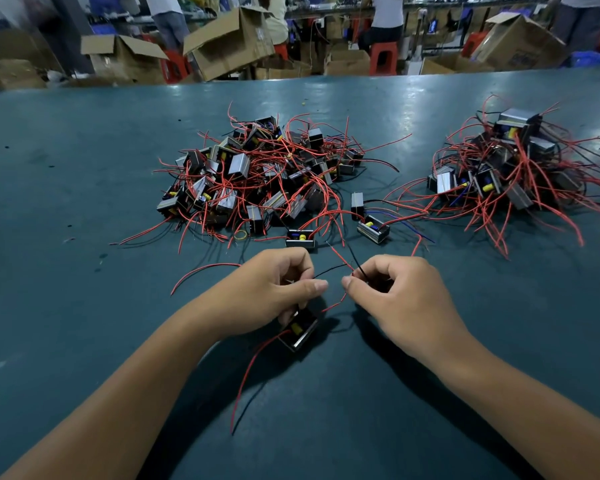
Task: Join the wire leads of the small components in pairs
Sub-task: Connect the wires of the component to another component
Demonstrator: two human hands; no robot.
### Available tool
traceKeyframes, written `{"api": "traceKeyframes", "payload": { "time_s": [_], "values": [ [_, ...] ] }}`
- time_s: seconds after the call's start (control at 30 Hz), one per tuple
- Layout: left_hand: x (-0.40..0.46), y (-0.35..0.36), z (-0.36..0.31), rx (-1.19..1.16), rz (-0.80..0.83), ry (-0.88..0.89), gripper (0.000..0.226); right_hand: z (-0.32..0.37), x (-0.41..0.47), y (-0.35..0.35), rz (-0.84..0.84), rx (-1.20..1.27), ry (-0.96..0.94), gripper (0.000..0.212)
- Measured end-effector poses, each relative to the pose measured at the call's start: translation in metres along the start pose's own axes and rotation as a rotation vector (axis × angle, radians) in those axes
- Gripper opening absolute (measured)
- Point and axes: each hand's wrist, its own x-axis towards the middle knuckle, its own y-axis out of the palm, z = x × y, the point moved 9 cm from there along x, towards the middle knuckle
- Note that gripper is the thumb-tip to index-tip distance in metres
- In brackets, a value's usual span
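A small black component with a yellow part lies under my left hand, its red and black leads trailing toward me. My left hand pinches a thin black lead between thumb and fingers. My right hand pinches a black lead and a red lead just right of it. The two hands are a few centimetres apart above the green table. Where the leads meet between the fingertips is too small to make out.
A big heap of components with red leads lies at mid-table. A second heap sits at the right. Loose components lie between the heaps. Cardboard boxes, red stools and people stand beyond the far edge.
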Motion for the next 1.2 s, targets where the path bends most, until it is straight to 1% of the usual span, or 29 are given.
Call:
{"api": "traceKeyframes", "payload": {
  "time_s": [0.13, 0.23, 0.33, 0.47, 0.57, 0.63, 0.7, 0.83, 0.9, 0.97, 1.03, 1.13, 1.2],
  "values": [
    [-0.002, -0.01, -0.001, -0.046, -0.053, -0.012, 0.022, -0.003, 0.0, -0.001, 0.0, 0.029, 0.017, 0.024],
    [-0.002, -0.016, 0.004, -0.121, -0.104, -0.061, 0.021, -0.004, 0.0, -0.002, -0.001, 0.024, 0.024, 0.025],
    [-0.003, -0.017, 0.008, -0.212, -0.12, -0.098, 0.021, -0.002, 0.0, -0.003, -0.008, 0.018, 0.006, 0.025],
    [-0.004, -0.017, 0.012, -0.193, -0.142, -0.133, 0.017, 0.003, -0.001, -0.001, 0.038, 0.04, -0.049, 0.023],
    [-0.004, -0.021, 0.015, -0.211, -0.197, -0.16, 0.014, 0.0, -0.001, -0.002, 0.037, 0.058, -0.038, 0.024],
    [-0.004, -0.022, 0.013, -0.233, -0.198, -0.147, 0.015, -0.002, -0.001, -0.004, 0.019, 0.048, -0.022, 0.024],
    [-0.004, -0.019, 0.004, -0.216, -0.15, -0.084, 0.016, -0.003, 0.0, -0.004, -0.003, 0.03, -0.007, 0.025],
    [-0.006, 0.001, -0.016, -0.052, 0.011, 0.051, 0.017, -0.002, 0.002, -0.005, -0.025, -0.017, 0.002, 0.028],
    [-0.007, 0.013, -0.021, 0.144, 0.069, 0.106, 0.015, -0.001, 0.002, -0.006, -0.028, -0.026, -0.007, 0.028],
    [-0.006, 0.019, -0.026, 0.355, 0.044, 0.18, 0.014, -0.001, 0.002, -0.005, -0.022, -0.026, -0.018, 0.027],
    [-0.005, 0.02, -0.031, 0.508, -0.016, 0.223, 0.017, 0.001, 0.003, -0.004, 0.013, -0.039, -0.036, 0.024],
    [-0.003, 0.016, -0.03, 0.583, -0.057, 0.215, 0.028, 0.004, 0.002, -0.002, 0.11, -0.038, -0.09, 0.015],
    [-0.004, 0.012, -0.029, 0.606, -0.07, 0.203, 0.035, 0.004, 0.002, -0.006, 0.121, 0.021, -0.1, 0.013]
  ]
}}
